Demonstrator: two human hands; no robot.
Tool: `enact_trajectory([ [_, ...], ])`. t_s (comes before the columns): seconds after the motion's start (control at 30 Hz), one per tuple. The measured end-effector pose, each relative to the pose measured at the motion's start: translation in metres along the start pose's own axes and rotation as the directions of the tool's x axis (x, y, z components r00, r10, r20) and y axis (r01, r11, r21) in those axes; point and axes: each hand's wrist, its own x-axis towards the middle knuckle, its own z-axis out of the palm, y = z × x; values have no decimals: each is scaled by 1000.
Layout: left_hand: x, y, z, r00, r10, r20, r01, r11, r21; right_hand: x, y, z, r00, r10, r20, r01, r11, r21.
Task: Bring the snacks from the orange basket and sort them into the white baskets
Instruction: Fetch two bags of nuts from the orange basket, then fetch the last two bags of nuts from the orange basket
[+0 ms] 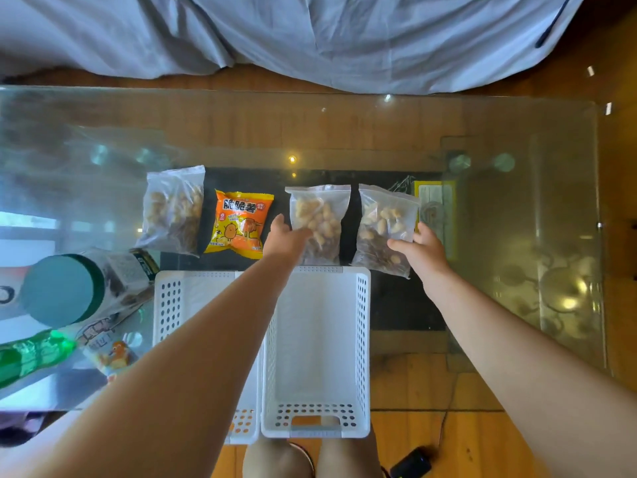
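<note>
Four snacks lie in a row on the glass table: a clear nut bag (174, 210) at the left, an orange chip packet (238, 224), a middle clear nut bag (322, 215) and a right clear nut bag (384, 222). My left hand (287, 238) grips the lower left corner of the middle bag. My right hand (422, 250) pinches the lower right edge of the right bag, thumb on top. Two white baskets stand side by side at the near edge, the left one (169, 305) partly under my left forearm, the right one (317, 339) with nothing in it. The orange basket is out of view.
At the left lie a jar with a teal lid (58, 288), a green bottle (34, 353) and small packets. A grey sheet (310, 36) hangs beyond the far edge of the table. A black device (412, 464) with a cable sits on the wooden floor.
</note>
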Motion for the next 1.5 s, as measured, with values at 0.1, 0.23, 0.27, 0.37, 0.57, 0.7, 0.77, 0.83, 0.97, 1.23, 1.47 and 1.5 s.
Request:
enact_trajectory([
  [0.1, -33, -2, -17, 999, -31, -24, 27, 988, -150, -30, -15, 2, 999, -39, 32, 40, 999, -3],
  [0.23, -90, -29, -45, 996, -90, -18, 76, 916, -394, -78, -33, 15, 988, -28, 154, 28, 1000, -1],
  [0.27, -105, -40, -53, 995, -102, -7, 89, 895, -438, -91, -36, 20, 983, -17, 185, 22, 999, -24],
  [0.37, -153, -81, -79, 988, -151, -20, 118, 841, -527, -131, -40, 43, 953, 3, 304, 30, 994, -106],
  [0.57, -244, -182, -122, 929, -340, -148, 143, 697, -703, -214, -32, 90, 876, 72, 477, 79, 954, -289],
  [0.7, -298, -260, -137, 853, -488, -184, 133, 545, -828, -266, -22, 118, 847, 115, 520, 154, 882, -446],
  [0.77, -322, -300, -141, 819, -546, -177, 112, 454, -884, -291, -17, 136, 838, 123, 532, 192, 846, -498],
  [0.83, -345, -339, -146, 792, -589, -162, 72, 353, -933, -319, -10, 157, 833, 135, 537, 225, 804, -551],
  [0.97, -386, -412, -156, 739, -660, -135, 2, 203, -979, -370, 11, 203, 833, 130, 538, 289, 726, -624],
  [1.23, -460, -561, -193, 680, -729, -73, -10, 91, -996, -472, 72, 294, 821, 102, 561, 369, 656, -659],
  [1.47, -487, -635, -244, 656, -754, 34, -27, -69, -997, -533, 105, 358, 820, 108, 562, 418, 559, -716],
  [1.5, -486, -641, -254, 653, -756, 53, -25, -91, -996, -538, 108, 368, 825, 110, 555, 425, 528, -735],
])
